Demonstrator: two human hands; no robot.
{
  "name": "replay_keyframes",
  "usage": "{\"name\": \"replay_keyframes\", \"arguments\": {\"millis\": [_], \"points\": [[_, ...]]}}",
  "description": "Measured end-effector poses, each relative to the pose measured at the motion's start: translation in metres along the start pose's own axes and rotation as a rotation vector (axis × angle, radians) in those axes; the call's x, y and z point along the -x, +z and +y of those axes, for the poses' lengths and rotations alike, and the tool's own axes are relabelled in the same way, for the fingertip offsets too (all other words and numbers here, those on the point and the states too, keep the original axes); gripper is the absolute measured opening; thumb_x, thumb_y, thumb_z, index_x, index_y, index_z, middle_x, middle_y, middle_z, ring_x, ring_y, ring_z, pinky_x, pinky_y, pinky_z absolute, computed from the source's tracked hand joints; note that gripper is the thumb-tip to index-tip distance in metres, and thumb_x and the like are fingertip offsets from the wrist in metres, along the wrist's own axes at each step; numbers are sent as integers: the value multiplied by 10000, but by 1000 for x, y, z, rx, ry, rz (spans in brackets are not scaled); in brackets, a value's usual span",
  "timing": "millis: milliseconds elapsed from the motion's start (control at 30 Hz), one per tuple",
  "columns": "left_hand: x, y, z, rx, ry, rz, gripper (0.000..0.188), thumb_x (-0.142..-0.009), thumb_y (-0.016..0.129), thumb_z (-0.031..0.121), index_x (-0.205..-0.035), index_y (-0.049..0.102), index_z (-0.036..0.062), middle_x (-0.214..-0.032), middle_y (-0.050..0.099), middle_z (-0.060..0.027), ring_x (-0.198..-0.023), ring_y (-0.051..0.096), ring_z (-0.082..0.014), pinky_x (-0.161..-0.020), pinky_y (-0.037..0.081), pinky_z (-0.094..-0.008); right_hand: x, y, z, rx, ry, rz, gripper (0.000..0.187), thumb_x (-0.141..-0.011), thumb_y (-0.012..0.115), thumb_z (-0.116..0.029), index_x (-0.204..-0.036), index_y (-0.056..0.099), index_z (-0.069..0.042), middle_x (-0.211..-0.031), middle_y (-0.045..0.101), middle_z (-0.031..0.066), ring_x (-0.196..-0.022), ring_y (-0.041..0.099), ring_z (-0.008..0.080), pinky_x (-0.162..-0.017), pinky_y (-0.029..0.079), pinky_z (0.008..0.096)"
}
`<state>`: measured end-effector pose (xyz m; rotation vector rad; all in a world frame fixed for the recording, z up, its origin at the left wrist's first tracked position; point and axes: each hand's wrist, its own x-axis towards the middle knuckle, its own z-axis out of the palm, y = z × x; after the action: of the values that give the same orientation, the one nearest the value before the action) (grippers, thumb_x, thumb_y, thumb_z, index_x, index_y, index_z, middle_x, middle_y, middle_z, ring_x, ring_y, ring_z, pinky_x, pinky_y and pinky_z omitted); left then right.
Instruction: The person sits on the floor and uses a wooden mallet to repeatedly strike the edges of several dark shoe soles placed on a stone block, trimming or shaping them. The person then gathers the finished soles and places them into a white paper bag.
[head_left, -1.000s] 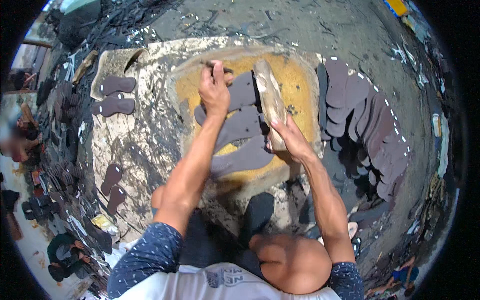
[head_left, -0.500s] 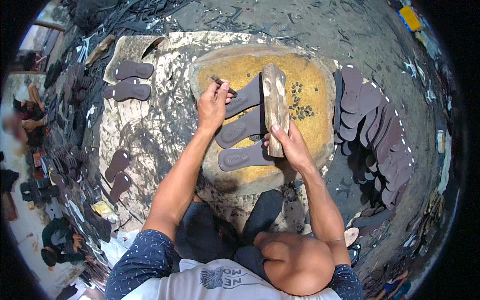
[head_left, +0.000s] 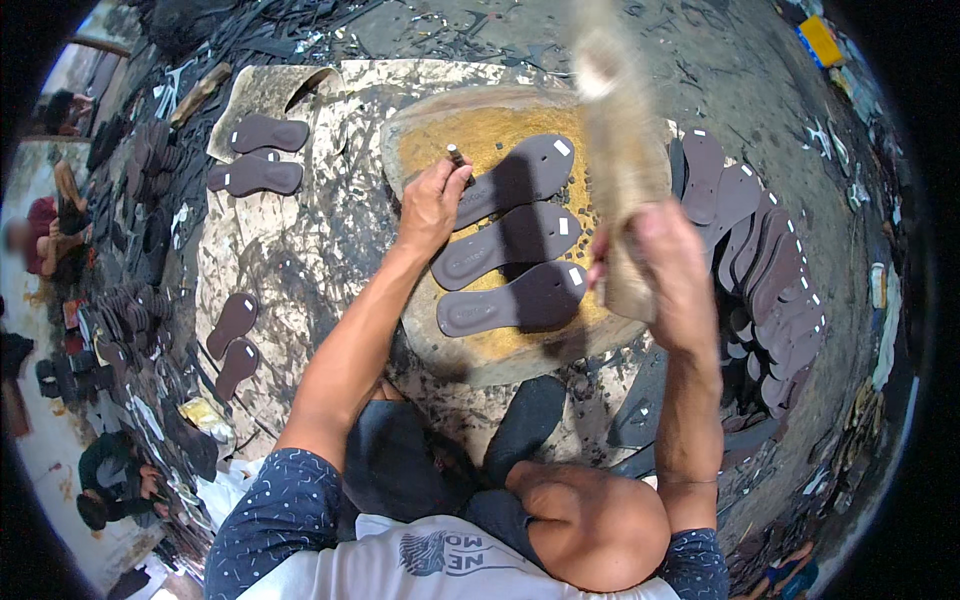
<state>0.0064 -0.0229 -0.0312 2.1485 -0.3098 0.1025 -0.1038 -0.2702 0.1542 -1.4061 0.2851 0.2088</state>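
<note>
Brown rubber sandal soles, 3 of them, lie side by side on a round yellow-stained work block (head_left: 500, 345) in the head view: top sole (head_left: 525, 170), middle sole (head_left: 505, 245), bottom sole (head_left: 510, 303), each w/ a small white tag near one end.

L hand (head_left: 432, 200) is closed around a small dark punch tool (head_left: 457, 160), held upright w/ its tip at the heel end of the top sole; fingers wrapped tight on it. R hand (head_left: 668, 262) grips a long pale wooden mallet (head_left: 618, 150), fist fully closed on its lower part, the upper end raised toward the camera and blurred, so its shape up there is hard to tell. Mallet hangs above the right edge of the block, over the toe ends of the soles, not touching them.

Right of the block: a fanned stack of same brown soles (head_left: 770, 270), overlapping, roughly a dozen, exact count unclear. Left, on a stained sheet (head_left: 290, 250): 2 soles as a pair up top (head_left: 258, 155), 2 more lower down (head_left: 232, 340). Far left edge: rows of dark finished sandals (head_left: 130, 200), too small to count.

1 person sits at the left rim (head_left: 50, 215), another crouches lower left (head_left: 110, 470); both well apart from the block. Ground is grey, littered w/ dark rubber scraps (head_left: 400, 30).
</note>
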Motion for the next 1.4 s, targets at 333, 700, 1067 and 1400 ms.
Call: {"name": "replay_keyframes", "arguments": {"millis": [333, 700, 1067, 1400], "points": [[8, 13, -14, -180, 300, -24, 277, -854, 611, 15, -1123, 681, 17, -1035, 674, -217, -999, 646, -424, -856, 543, -465, -31, 5, 117, 363, 88, -287, 543, -1000, 654, -362, -1357, 483, 10, -868, 672, 111, -759, 702, 218, -695, 565, 350], [15, 8, 25, 306, -226, 40, 296, -1053, 599, 283, -1076, 675, -3, -888, 725, -89, -778, 704, -136, -711, 557, -287, -16, -13, 144, -283, 445, -137, 452, -1032, 610, -384, -1340, 437, -103, -949, 655, 99, -752, 701, 189, -626, 607, 355], [27, 13, 18, 28, -21, -2, 216, -994, 673, 221, -1083, 724, 31, -933, 746, -147, -854, 731, -262, -766, 542, -353, -10, -16, 127, -238, 414, -98, 402, -1040, 587, -398, -1239, 514, -56, -881, 658, 77, -690, 676, 157, -602, 583, 310], [26, 24, 17, -53, 310, 37, 162, -900, 719, 110, -1047, 729, 42, -988, 709, -140, -955, 676, -341, -822, 549, -420, 24, -12, 77, 295, -368, 66, 479, -973, 664, -396, -1265, 540, -37, -1026, 632, 72, -878, 637, 199, -828, 539, 409]]}}
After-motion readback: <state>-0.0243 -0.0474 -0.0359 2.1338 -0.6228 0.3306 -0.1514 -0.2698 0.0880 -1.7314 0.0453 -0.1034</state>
